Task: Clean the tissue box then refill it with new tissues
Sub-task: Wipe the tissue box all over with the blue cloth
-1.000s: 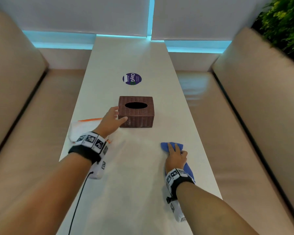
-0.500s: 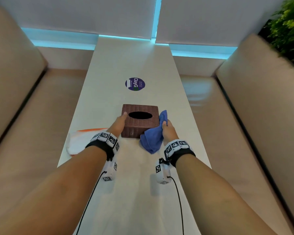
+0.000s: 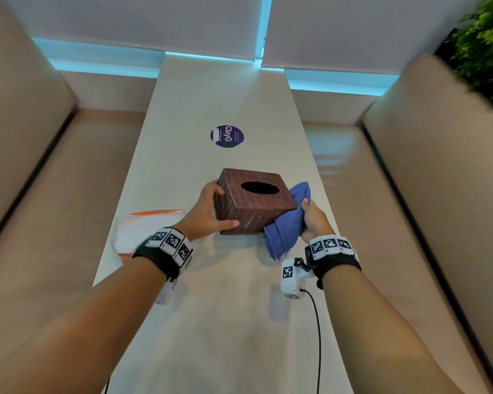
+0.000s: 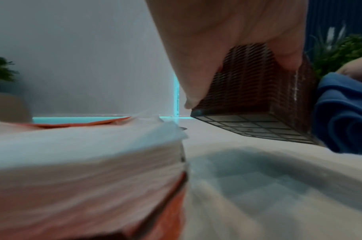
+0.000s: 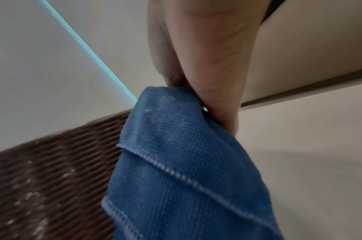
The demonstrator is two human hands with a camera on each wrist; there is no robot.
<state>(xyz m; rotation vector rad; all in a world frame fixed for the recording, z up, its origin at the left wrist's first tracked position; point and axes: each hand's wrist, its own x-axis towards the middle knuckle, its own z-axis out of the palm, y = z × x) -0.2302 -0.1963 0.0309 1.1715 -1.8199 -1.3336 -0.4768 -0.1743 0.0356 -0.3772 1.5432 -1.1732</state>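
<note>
Nearest, both forearms reach out over the long pale table (image 3: pixel 239 322), each wrist wrapped in a black band with coded markers. The left hand (image 3: pixel 208 214) grips the brown woven tissue box (image 3: pixel 256 206) at its left corner: the thumb lies along the near face and the fingers curl round the left side. The left wrist view shows the box's gridded underside raised clear of the table on that side, so the box is tilted or lifted, probably to hold it steady and expose its faces to the cloth. From that view I cannot tell whether its right edge touches the table.

The right hand (image 3: pixel 313 220) pinches a bunched blue cloth (image 3: pixel 288 223) between thumb and curled fingers and holds it against the box's right side; the folds hang down to the table. The right wrist view shows pale specks of dust on the dark weave beside the cloth, which would explain why the cloth goes there. Judging by this, the cleaning step is under way and the refill has not begun: the oval opening on top looks dark, with no tissue showing.

Just left of the left wrist lies the tissue pack (image 3: pixel 143 231), white with orange trim, close at hand, presumably as the new supply.

Farther along the table sits a round purple sticker (image 3: pixel 227 136). Beige benches (image 3: pixel 54 180) flank the table on both sides, and a green plant (image 3: pixel 487 38) stands at the far right
</note>
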